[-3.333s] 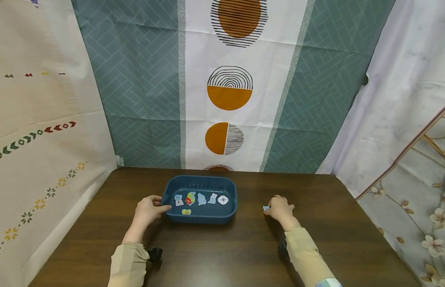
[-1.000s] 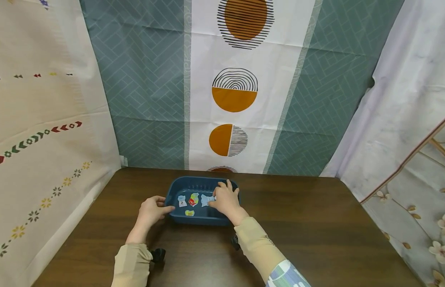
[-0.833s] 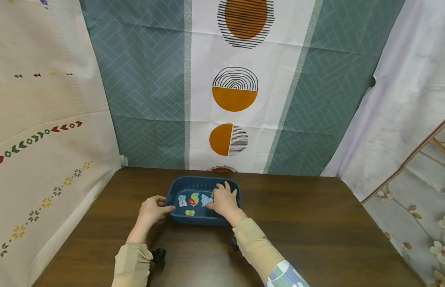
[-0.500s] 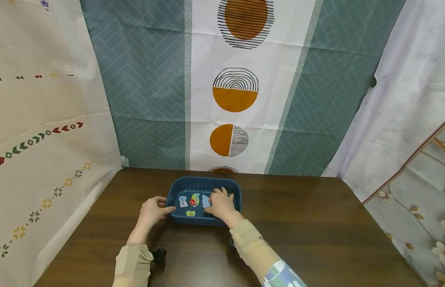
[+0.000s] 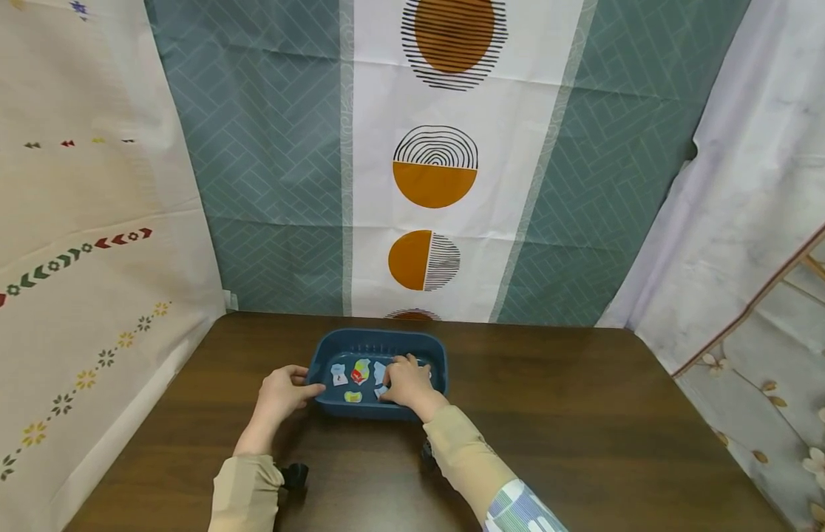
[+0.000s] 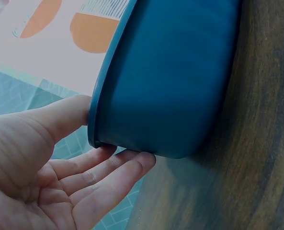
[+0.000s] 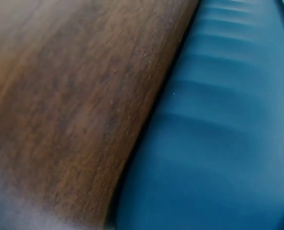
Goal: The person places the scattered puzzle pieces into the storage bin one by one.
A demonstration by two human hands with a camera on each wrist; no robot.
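Note:
A dark-blue plastic basin [image 5: 379, 412] stands on the table with several small printed cutouts on its floor. My left hand [image 5: 283, 389] grips its left end, the thumb on the rim and the fingers under it, as the left wrist view shows of the hand [image 6: 51, 158]. Inside the basin, my right hand [image 5: 407, 380] pinches a light-blue cutout [image 5: 381, 392] low near the front. Close by lie a pale-blue cutout [image 5: 379, 372], a red, yellow and green one [image 5: 361, 372], a white and blue one [image 5: 338, 374] and a yellow one [image 5: 352, 397]. The right hand hides the basin's right part.
The dark brown wooden table [image 5: 585, 414] spreads around the basin. A patterned cloth [image 5: 446, 177] hangs behind it, with light curtains at both sides. The right wrist view shows only the basin's outer wall [image 7: 218, 134] and the table [image 7: 70, 105].
My right hand has come from the table's right side into the basin with the light-blue cutout, then moved slightly toward its front. The left hand keeps its grip on the basin.

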